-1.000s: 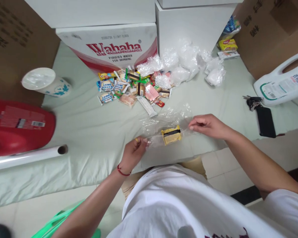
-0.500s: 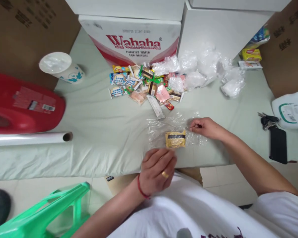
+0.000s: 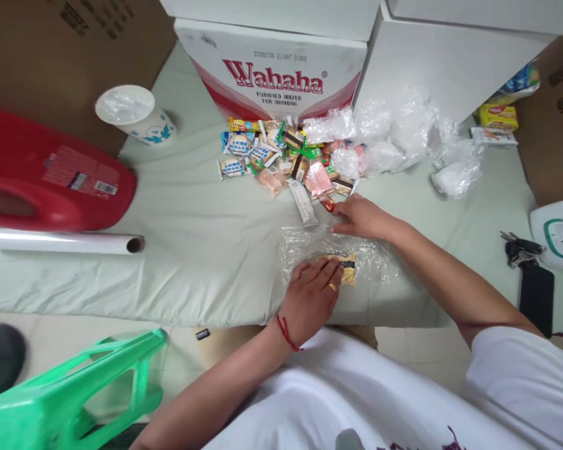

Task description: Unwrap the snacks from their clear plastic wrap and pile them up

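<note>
Pale green, cloth-covered tabletop, with white boxes along the far side. Left hand palm down toward the near edge, fingers extended and unclenched, laid over the left part of a yellow packet on clear plastic film. Right hand farther out, thumb and forefinger loosely parted, forefinger right by a small red packet at the near side of the snack pile; contact unclear.

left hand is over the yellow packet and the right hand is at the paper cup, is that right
Not quite: the head view shows the right hand at the small red packet by the near edge of the snack pile, well away from the paper cup. The left hand is over the yellow packet, as you say.
</note>
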{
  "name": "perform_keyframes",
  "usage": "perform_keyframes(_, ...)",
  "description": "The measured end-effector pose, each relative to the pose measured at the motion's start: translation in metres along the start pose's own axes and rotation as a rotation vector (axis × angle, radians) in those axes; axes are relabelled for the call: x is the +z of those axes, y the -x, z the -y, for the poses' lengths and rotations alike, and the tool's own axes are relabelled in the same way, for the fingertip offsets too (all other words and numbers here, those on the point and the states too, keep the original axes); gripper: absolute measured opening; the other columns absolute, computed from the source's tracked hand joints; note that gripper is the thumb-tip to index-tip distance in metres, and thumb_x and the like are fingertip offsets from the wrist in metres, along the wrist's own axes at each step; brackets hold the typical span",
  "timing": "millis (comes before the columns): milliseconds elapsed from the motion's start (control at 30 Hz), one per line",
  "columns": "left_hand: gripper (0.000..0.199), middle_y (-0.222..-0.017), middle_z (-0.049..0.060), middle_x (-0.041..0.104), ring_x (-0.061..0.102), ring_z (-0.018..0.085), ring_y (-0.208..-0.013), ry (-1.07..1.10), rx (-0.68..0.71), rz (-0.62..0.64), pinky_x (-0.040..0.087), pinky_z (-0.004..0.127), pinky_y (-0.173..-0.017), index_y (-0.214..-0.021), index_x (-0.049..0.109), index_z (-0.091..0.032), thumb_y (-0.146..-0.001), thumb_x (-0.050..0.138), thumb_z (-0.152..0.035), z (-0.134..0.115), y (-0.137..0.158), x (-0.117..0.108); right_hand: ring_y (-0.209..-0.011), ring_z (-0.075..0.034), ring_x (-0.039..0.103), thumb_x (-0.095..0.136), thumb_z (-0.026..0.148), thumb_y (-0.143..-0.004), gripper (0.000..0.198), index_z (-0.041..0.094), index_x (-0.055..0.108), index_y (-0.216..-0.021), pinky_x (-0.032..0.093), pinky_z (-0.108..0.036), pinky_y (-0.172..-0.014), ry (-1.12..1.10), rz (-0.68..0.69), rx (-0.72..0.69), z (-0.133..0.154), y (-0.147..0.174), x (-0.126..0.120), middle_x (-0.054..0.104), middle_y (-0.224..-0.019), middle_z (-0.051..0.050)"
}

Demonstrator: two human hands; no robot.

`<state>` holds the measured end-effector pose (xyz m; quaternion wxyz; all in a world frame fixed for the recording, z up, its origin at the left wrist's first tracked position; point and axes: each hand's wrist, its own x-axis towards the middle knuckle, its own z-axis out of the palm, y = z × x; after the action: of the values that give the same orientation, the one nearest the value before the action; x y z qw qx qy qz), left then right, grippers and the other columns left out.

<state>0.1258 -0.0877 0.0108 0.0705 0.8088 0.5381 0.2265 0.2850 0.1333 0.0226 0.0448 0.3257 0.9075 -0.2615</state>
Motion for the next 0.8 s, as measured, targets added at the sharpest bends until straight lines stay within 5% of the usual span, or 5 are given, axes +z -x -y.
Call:
perform_keyframes(133, 0.033, -0.142, 0.009, 0.070, 0.063, 0.024, -0.131, -0.016, -0.007, -0.008, 0.044, 0.043, -0.103, -0.132, 0.068, -0.020, -0.104, 0.051, -0.022, -0.002, -0.001, 0.001, -0.070, -0.017, 0.053, 0.068, 0.035, -0.087, 0.018, 0.019, 0.062, -0.080, 0.034, -0.028, -0.066, -0.128, 0.137, -0.023, 0.013, -0.006, -0.008, 0.061, -0.074, -0.001)
perform_keyframes(333, 0.034, -0.141, 0.011, 0.070, 0.064, 0.026, -0.129, -0.062, 0.015, -0.016, 0.048, 0.044, -0.102, -0.132, 0.070, -0.020, -0.102, 0.053, -0.019, -0.003, 0.001, 0.004, -0.078, -0.016, 0.060, 0.058, 0.033, -0.097, 0.017, 0.019, 0.063, -0.089, 0.041, -0.027, -0.070, -0.130, 0.047, -0.304, 0.036, 0.034, -0.026, 0.068, -0.099, -0.007)
perform_keyframes(633, 0.030, -0.120, 0.009, 0.079, 0.068, 0.023, -0.124, 0.307, 0.040, -0.092, 0.049, 0.045, -0.113, -0.118, 0.073, -0.021, -0.098, 0.051, -0.015, 0.016, 0.019, 0.000, -0.115, -0.020, 0.072, 0.043, 0.017, -0.106, 0.027, 0.021, 0.069, -0.107, 0.058, -0.031, -0.080, 0.049, -0.091, -0.398, 0.066, 0.111, 0.050, 0.063, -0.150, -0.010)
perform_keyframes(700, 0.029, -0.115, 0.008, 0.079, 0.070, 0.022, -0.120, 0.445, -0.025, -0.183, 0.051, 0.044, -0.110, -0.109, 0.073, -0.023, -0.094, 0.050, -0.013, 0.027, 0.031, -0.005, -0.109, -0.021, 0.074, 0.042, 0.012, -0.104, 0.030, 0.021, 0.070, -0.111, 0.058, -0.033, -0.078, 0.118, -0.097, -0.397, 0.066, 0.115, 0.063, 0.061, -0.152, -0.009)
perform_keyframes(800, 0.022, -0.109, 0.008, 0.078, 0.071, 0.024, -0.113, 0.589, -0.355, -0.351, 0.054, 0.044, -0.105, -0.096, 0.070, -0.023, -0.088, 0.051, -0.015, 0.049, 0.044, -0.013, -0.100, -0.021, 0.075, 0.042, 0.008, -0.103, 0.034, 0.021, 0.072, -0.112, 0.057, -0.034, -0.077, 0.193, -0.074, -0.401, 0.069, 0.115, 0.068, 0.060, -0.154, -0.007)
